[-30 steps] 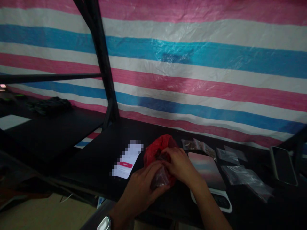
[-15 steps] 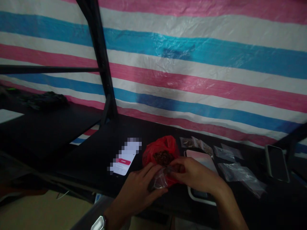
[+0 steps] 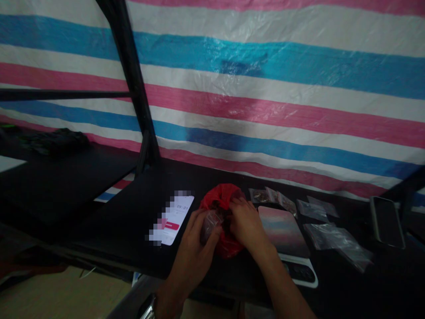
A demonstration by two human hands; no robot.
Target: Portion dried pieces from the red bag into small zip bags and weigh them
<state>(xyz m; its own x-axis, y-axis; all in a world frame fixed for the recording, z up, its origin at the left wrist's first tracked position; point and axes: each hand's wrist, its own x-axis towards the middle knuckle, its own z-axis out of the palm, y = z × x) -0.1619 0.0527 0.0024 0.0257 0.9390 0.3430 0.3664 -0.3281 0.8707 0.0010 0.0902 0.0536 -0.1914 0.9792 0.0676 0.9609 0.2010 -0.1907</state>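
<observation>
In the head view, my left hand [image 3: 195, 243] is closed around a small clear plastic bag [image 3: 211, 221], held over the near left side of a red plastic bag [image 3: 229, 246]. Dark brown pieces [image 3: 219, 206] show in the red bag's open mouth. My right hand [image 3: 244, 221] reaches into that mouth from the right, its fingers bent down among the pieces; the fingertips are hidden, so whether they grip anything does not show. Beside my right forearm lies a digital scale [image 3: 283, 232] with a shiny plate and nothing on it.
Several filled small bags [image 3: 272, 196] lie behind the scale, and flat clear bags [image 3: 335, 237] to its right. A lit phone [image 3: 175, 221] lies left of the red bag, a dark phone [image 3: 388, 221] far right. A black post [image 3: 133, 84] and striped sheet [image 3: 265, 102] stand behind.
My right hand has moved from the clear bag's opening up and into the red bag. My left hand has lifted slightly with the clear bag. More of the scale now shows.
</observation>
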